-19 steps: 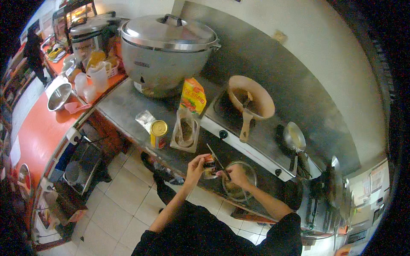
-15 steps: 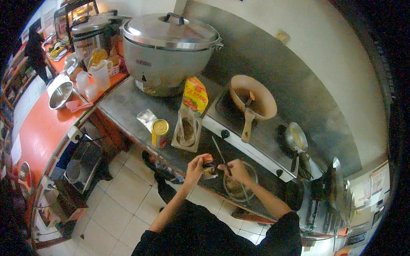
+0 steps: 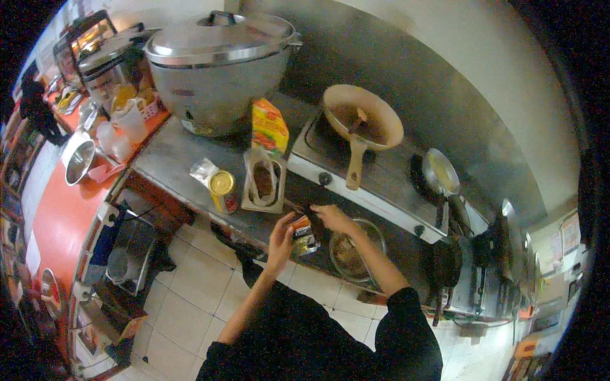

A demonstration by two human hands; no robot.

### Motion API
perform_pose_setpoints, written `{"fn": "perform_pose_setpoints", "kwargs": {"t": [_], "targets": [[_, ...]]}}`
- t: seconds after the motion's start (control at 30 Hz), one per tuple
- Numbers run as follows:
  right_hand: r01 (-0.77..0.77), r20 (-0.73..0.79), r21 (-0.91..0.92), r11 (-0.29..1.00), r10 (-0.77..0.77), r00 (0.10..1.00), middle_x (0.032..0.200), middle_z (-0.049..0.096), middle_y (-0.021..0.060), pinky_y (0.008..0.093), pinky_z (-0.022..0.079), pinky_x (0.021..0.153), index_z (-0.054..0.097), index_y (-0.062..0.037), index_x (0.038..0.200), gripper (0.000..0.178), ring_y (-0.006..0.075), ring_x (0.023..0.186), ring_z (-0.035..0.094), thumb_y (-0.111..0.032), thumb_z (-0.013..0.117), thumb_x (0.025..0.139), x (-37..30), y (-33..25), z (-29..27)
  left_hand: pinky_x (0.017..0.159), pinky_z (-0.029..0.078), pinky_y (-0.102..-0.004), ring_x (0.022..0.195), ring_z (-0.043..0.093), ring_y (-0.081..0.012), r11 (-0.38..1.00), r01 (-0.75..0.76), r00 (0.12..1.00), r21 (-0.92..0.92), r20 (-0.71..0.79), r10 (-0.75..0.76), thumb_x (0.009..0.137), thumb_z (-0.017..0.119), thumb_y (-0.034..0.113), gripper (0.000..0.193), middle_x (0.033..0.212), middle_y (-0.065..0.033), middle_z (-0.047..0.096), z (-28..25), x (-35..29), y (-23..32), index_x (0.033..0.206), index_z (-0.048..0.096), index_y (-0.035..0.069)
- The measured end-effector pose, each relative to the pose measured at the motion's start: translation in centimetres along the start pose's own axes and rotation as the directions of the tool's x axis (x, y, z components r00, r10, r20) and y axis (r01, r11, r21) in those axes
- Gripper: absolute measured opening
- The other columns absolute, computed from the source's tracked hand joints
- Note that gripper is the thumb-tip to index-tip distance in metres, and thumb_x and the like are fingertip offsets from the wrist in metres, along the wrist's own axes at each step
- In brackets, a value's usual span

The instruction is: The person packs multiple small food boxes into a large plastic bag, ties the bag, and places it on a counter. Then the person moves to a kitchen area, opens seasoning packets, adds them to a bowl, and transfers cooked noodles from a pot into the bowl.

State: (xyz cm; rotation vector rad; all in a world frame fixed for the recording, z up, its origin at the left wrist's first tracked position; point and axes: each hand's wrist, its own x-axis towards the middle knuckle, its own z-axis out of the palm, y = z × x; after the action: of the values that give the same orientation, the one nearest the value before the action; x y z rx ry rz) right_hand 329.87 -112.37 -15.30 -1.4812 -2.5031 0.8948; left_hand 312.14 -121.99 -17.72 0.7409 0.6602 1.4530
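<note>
My right hand (image 3: 335,219) is closed on the dark handle of a knife (image 3: 294,206), its thin blade pointing left above my left fingers. My left hand (image 3: 279,241) is closed at the counter's front edge on a small orange thing (image 3: 299,223), mostly hidden by the fingers. Just beside it lies a shiny packet (image 3: 307,244). Right of the packet, a clear round bowl (image 3: 358,251) with brownish contents sits under my right forearm. Beyond my hands stands a metal container (image 3: 264,184) with dark brown contents in a plastic bag.
A gold-topped can (image 3: 222,184) and a yellow-red pouch (image 3: 270,127) stand on the counter near a big rice cooker (image 3: 216,70). A pan (image 3: 363,117) with a utensil rests on the stove (image 3: 346,184); a smaller pan (image 3: 440,171) sits right. An orange table (image 3: 67,216) is at left.
My right hand has moved left and away from over the bowl, and the knife has swung from pointing forward to pointing left. My head view has shifted slightly.
</note>
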Motion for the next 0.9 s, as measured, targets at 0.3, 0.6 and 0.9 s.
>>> {"fn": "perform_pose_setpoints", "kwargs": {"t": [0.3, 0.6, 0.9], "targets": [[-0.049, -0.419, 0.037, 0.998, 0.06, 0.906, 0.089, 0.057, 0.0125, 0.038, 0.041, 0.078, 0.059, -0.0045, 0.094, 0.029, 0.0299, 0.085, 0.051, -0.021, 0.063, 0.07, -12.3, -0.7, -3.9, 0.056, 0.047, -0.0375, 0.065, 0.059, -0.0342, 0.616, -0.358, 0.886, 0.702, 0.463, -0.013, 0.078, 0.043, -0.002, 0.043, 0.079, -0.0192, 0.061, 8.5, 3.1, -4.0, 0.118, 0.032, 0.01], [-0.352, -0.648, 0.126, 0.928, 0.346, 0.679, 0.069, 0.061, 0.0154, 0.0311, 0.046, 0.059, 0.064, -0.0008, 0.077, 0.014, 0.0287, 0.06, 0.059, -0.003, 0.061, 0.063, -16.7, 1.3, 2.9, 0.052, 0.05, -0.0415, 0.06, 0.06, -0.0341, 0.137, -0.764, 0.535, 0.63, 0.738, -0.412, 0.079, 0.047, 0.01, 0.043, 0.065, -0.0206, 0.058, 11.0, 2.8, -4.9, 0.119, 0.031, 0.009], [-0.244, -0.719, 0.408, 0.88, 0.474, 0.508, 0.073, 0.064, 0.0105, 0.0241, 0.046, 0.061, 0.065, 0.0, 0.078, 0.012, 0.0145, 0.062, 0.061, -0.008, 0.065, 0.07, -17.4, 0.8, 4.9, 0.062, 0.049, -0.0402, 0.07, 0.061, -0.0294, 0.531, -0.614, 0.643, 0.585, 0.76, -0.095, 0.078, 0.052, 0.012, 0.024, 0.077, -0.012, 0.062, 7.5, 3.6, -7.0, 0.101, 0.056, 0.011]]}}
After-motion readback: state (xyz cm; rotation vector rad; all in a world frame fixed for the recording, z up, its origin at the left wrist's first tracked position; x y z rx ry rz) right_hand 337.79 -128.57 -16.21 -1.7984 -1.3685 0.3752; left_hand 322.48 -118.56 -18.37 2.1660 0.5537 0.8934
